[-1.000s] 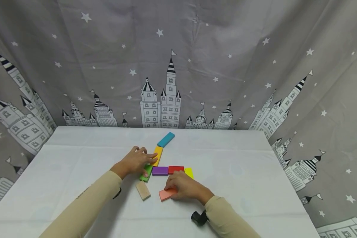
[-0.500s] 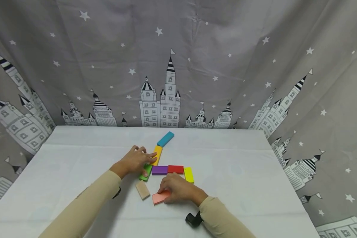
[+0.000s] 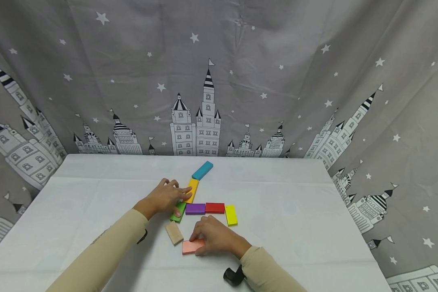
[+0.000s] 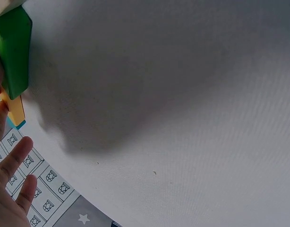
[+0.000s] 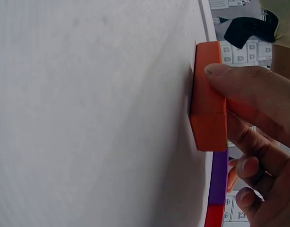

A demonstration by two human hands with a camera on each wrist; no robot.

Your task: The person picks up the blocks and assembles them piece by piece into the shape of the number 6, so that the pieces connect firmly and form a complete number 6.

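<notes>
My right hand [image 3: 217, 236] pinches a salmon-pink wooden block [image 3: 191, 246] between thumb and fingers, low over the table. In the right wrist view this block [image 5: 208, 97] looks orange, with the thumb pressed on its side. My left hand [image 3: 165, 198] rests at the row's left side, its thumb on a green block [image 3: 180, 207] and a finger on an orange-yellow block [image 3: 192, 188]; its other fingers [image 4: 15, 156] stretch out free. A plain wooden block [image 3: 174, 233] lies between the green block and the pink one, whose left end is close to it.
Beyond the orange-yellow block lies a blue block [image 3: 202, 170]. A purple block [image 3: 195, 209], a red block [image 3: 215, 208] and a bright yellow block [image 3: 231, 215] run to the right from the green one. A white cloth covers the table [image 3: 295, 227]; a grey castle-print curtain [image 3: 263, 48] hangs behind.
My right hand has slid the pink block left and toward me, up near the plain wooden block, and turned it straighter. The bright yellow block is now uncovered. My left hand stays in place.
</notes>
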